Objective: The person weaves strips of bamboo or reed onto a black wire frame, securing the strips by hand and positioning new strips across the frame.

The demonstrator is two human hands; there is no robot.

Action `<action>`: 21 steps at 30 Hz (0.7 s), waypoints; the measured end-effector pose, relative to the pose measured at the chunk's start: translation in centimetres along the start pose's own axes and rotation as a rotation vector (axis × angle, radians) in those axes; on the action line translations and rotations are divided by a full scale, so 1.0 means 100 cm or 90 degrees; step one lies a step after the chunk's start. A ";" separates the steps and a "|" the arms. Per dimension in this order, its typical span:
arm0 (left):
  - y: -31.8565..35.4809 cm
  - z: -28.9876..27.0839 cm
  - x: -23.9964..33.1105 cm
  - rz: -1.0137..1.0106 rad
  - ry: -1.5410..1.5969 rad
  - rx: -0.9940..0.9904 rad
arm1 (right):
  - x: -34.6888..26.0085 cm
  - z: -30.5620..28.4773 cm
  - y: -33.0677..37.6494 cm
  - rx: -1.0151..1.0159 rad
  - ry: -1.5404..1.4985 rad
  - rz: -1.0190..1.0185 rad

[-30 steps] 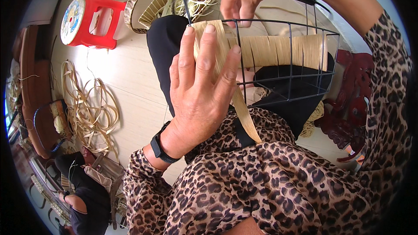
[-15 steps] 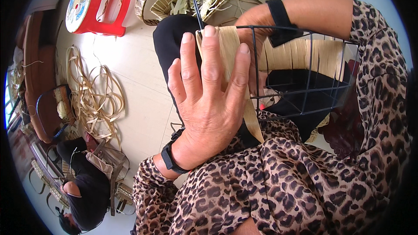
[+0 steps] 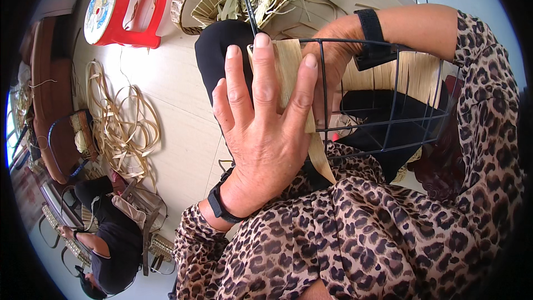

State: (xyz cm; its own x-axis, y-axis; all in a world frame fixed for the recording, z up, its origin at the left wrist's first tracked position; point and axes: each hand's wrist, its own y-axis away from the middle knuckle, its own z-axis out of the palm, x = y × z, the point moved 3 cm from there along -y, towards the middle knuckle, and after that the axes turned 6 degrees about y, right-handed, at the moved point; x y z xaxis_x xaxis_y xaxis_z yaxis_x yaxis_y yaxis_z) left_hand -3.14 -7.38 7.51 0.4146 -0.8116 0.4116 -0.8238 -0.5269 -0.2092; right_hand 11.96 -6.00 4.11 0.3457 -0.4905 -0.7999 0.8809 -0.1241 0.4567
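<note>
Pale strip (image 3: 290,64) lies under left hand (image 3: 261,128) fingers (image 3: 265,72), against wire frame (image 3: 388,94)

One black wire basket frame (image 3: 388,105), one red stool (image 3: 125,11), two hands, two black wristbands, one seated person (image 3: 105,233)

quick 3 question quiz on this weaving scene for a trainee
1. True or false: the left hand lies flat with its fingers spread on the pale strip.
2. Where is the right hand? A inside the wire frame; B on the red stool; C on the floor.
3. Fill in: loose strips lie coiled on the ____.

Key: 1 true; 2 A; 3 floor.
</note>
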 end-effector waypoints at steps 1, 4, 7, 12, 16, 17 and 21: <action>0.000 0.001 0.000 -0.004 0.007 -0.005 | 0.002 0.000 -0.001 0.000 0.000 -0.001; -0.003 0.002 -0.002 -0.003 0.045 -0.021 | 0.012 -0.003 -0.005 0.054 0.110 -0.059; -0.006 0.001 -0.002 -0.013 0.057 -0.028 | 0.004 0.002 -0.001 0.055 0.214 -0.211; -0.007 0.008 -0.005 -0.001 0.060 -0.014 | 0.007 0.000 -0.005 0.110 0.203 0.042; -0.009 0.005 -0.008 0.018 0.136 -0.037 | -0.002 -0.011 0.000 0.103 0.307 0.091; -0.012 -0.002 -0.010 0.020 0.138 -0.036 | -0.004 -0.013 0.003 0.102 0.331 0.107; -0.024 -0.014 -0.029 0.094 0.285 -0.080 | -0.005 -0.020 0.007 0.119 0.386 0.139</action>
State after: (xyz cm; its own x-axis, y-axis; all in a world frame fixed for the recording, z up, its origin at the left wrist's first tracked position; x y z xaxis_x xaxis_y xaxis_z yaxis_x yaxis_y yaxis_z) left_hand -2.88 -3.39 8.07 0.1062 -0.6726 0.7323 -0.9128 -0.3581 -0.1965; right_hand 13.05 -4.13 4.06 0.6777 0.0431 -0.7340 0.7185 -0.2507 0.6487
